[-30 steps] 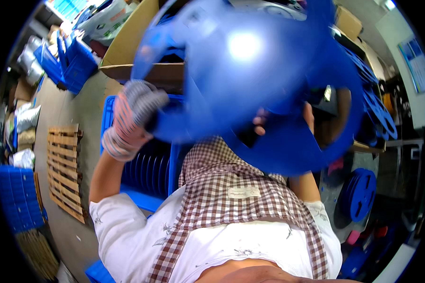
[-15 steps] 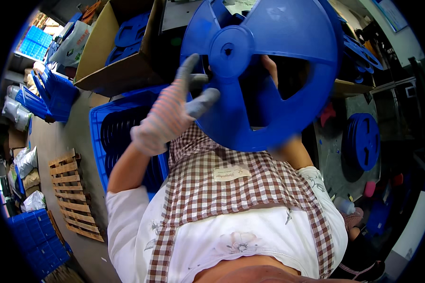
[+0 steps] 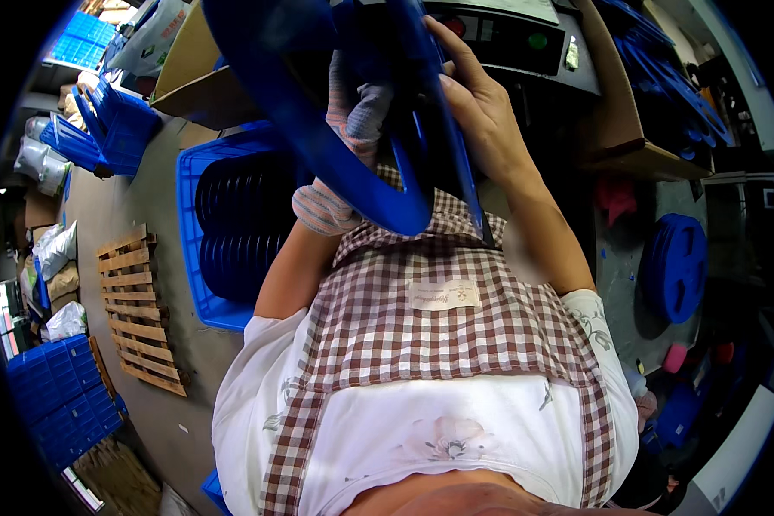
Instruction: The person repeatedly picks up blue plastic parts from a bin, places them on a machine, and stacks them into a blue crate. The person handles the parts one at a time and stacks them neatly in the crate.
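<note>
A large blue plastic reel disc (image 3: 365, 193), with wide cut-out openings, is tilted nearly edge-on before my chest; its upper part runs out of the picture. My left hand (image 3: 357, 116), in a striped glove with grey fingers, reaches behind the curved rim and shows through an opening. Its fingers are bent around an inner part of the disc, though the rim hides some of the grip. My bare right hand (image 3: 486, 120) holds the disc's right side, fingertips pressed on the flat face near the top.
At my left stands a blue crate (image 3: 189, 249) with a row of dark discs. Cardboard boxes (image 3: 615, 95) flank the dark machine (image 3: 525, 43) ahead. Stacked blue discs (image 3: 675, 267) lie on a grey surface at right. A wooden pallet (image 3: 138, 310) rests on the floor.
The disc has turned from facing me to nearly edge-on and moved up. My left hand went from beside the hub to inside an opening; my right hand now shows on the right side.
</note>
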